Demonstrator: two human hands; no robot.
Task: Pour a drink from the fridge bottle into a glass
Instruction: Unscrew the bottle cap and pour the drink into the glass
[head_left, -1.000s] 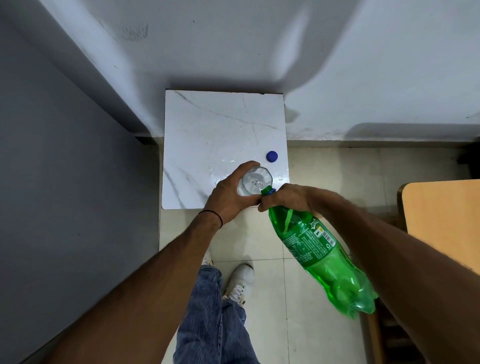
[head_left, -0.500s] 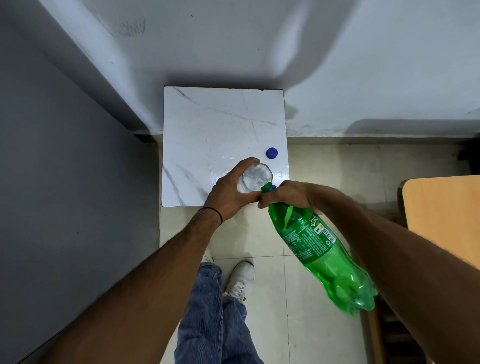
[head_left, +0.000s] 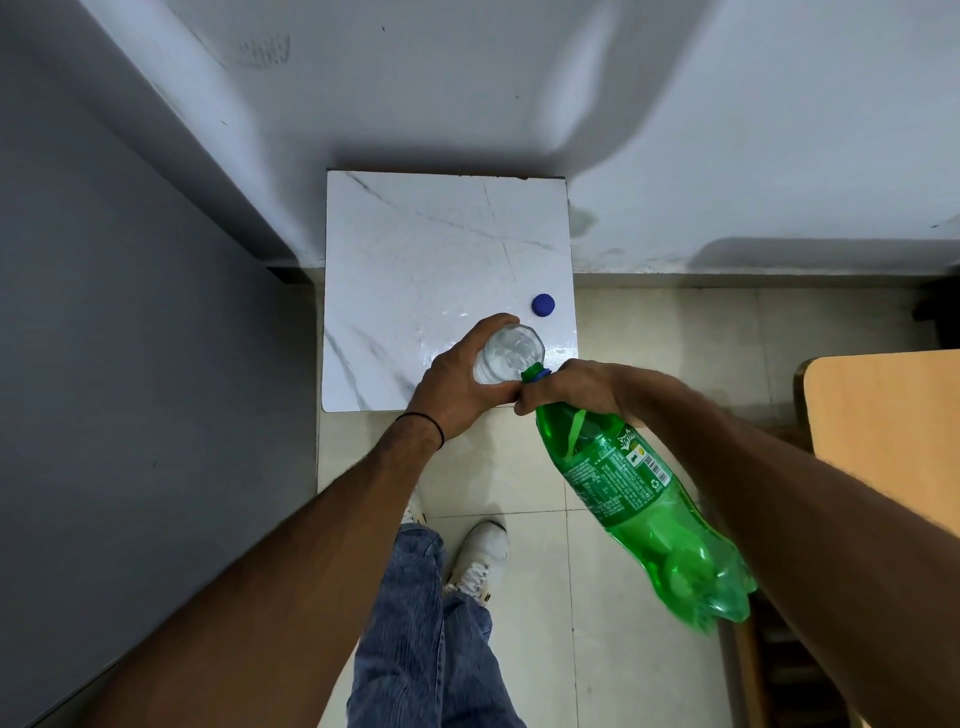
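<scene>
A white marble-patterned square surface (head_left: 415, 249) is seen set against the grey wall, over a pale tiled floor (head_left: 597, 649). A green plastic soda bottle (head_left: 623, 493) is held tilted steeply, base raised toward the camera and uncapped mouth lowered to the rim of a clear faceted drinking glass (head_left: 511, 351) — mouth and rim are touching or nearly so. The bottle's neck is clenched by the right hand (head_left: 576, 387), wrist bent downward. The glass, near the surface's front edge, is wrapped by the left hand (head_left: 457, 387), its fingers (head_left: 493, 325) curled round the far side. A small blue round bottle cap (head_left: 543, 304) is left lying just beyond the glass.
</scene>
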